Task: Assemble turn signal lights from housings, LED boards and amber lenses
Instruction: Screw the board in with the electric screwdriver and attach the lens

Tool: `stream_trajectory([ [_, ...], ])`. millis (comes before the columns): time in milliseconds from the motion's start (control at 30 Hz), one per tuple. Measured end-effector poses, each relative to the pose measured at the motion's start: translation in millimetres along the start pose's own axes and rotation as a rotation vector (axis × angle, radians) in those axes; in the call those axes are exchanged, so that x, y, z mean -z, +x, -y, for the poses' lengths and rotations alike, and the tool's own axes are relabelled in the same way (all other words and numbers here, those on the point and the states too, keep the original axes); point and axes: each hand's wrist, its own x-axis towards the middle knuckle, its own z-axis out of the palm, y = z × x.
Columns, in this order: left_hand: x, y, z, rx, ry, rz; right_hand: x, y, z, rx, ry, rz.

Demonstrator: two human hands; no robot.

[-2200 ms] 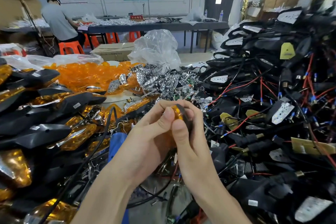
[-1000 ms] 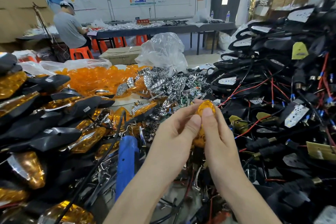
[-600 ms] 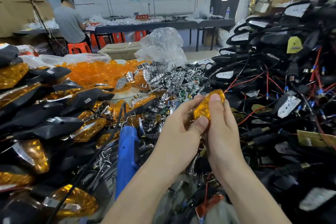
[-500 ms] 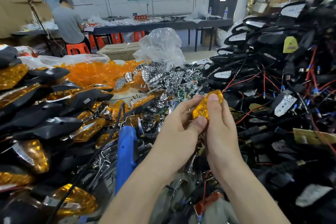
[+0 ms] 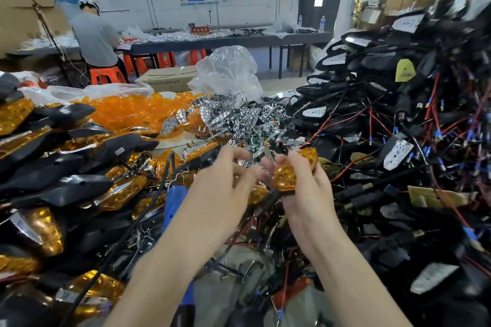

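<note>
The amber lens (image 5: 293, 170) is glossy, faceted translucent plastic. Housings (image 5: 71, 188) look smooth black plastic with a slight sheen. The reflector pile (image 5: 228, 114) shines like chromed metal. Crinkled clear plastic bag (image 5: 228, 71) behind.

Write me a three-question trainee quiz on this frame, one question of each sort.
1. True or false: the left hand holds the amber lens.
2. Which pile lies at the far right? A) loose amber lenses B) black wired housings C) cardboard boxes
3. Fill in: the blue tool lies just to the ____ of the left forearm.

Key: 1 false, the right hand has the grip on it and the left is open beside it; 2 B; 3 left.
</note>
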Motion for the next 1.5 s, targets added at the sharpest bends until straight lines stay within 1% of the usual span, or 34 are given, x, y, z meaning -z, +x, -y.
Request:
stream_trajectory([
  [33,7.6,-3.6,2.9,-0.007,0.03,0.01,-0.2,0.3,-0.1,0.008,0.026,-0.009],
  [67,12.6,-8.9,4.1,-0.005,0.073,0.067,0.1,0.5,-0.6,0.022,0.026,-0.015],
  [133,12.0,-21.2,6.3,0.031,0.186,0.266,1.1,-0.3,-3.3,0.047,-0.013,-0.023],
  [200,-2.7,-30.4,10.3,0.015,0.453,0.413,1.6,-1.8,-5.6,0.051,-0.055,-0.028],
  [267,-20.2,-34.8,14.0,-0.019,0.666,0.442,2.3,-2.0,-6.6,0.04,-0.075,-0.035],
  [333,-35.0,-38.1,16.2,-0.022,0.721,0.419,2.4,-1.9,-5.9,0.029,-0.076,-0.051],
  [433,-44.9,-41.0,16.2,0.026,0.716,0.376,1.2,-2.0,-5.5,0.027,-0.061,-0.062],
  [567,-46.5,-44.2,16.0,0.048,0.693,0.341,1.9,-0.8,-7.0,0.029,-0.066,-0.062],
  [733,-56.7,-45.4,15.8,0.041,0.797,0.226,2.5,-1.2,-6.7,0.022,-0.059,-0.055],
  [867,-60.4,-45.4,20.5,0.045,0.818,0.231,1.7,-2.7,-4.4,0.014,-0.063,-0.051],
  [1067,-44.3,-45.2,26.8,-0.014,0.77,0.185,4.5,-1.8,-3.7,0.016,0.012,-0.053],
  [1200,-25.2,-44.8,30.8,-0.062,0.65,0.098,4.7,-1.2,-0.1,-0.003,0.1,-0.023],
  [1267,-17.9,-43.6,33.6,-0.048,0.508,0.084,4.0,-1.9,0.3,-0.017,0.124,-0.023],
  [1367,-13.6,-41.7,35.0,-0.002,0.223,0.093,2.7,-1.7,-0.6,-0.027,0.144,-0.026],
  [1500,-9.8,-34.0,35.3,0.053,-0.197,0.025,1.2,-1.7,2.3,-0.076,0.19,-0.038],
])
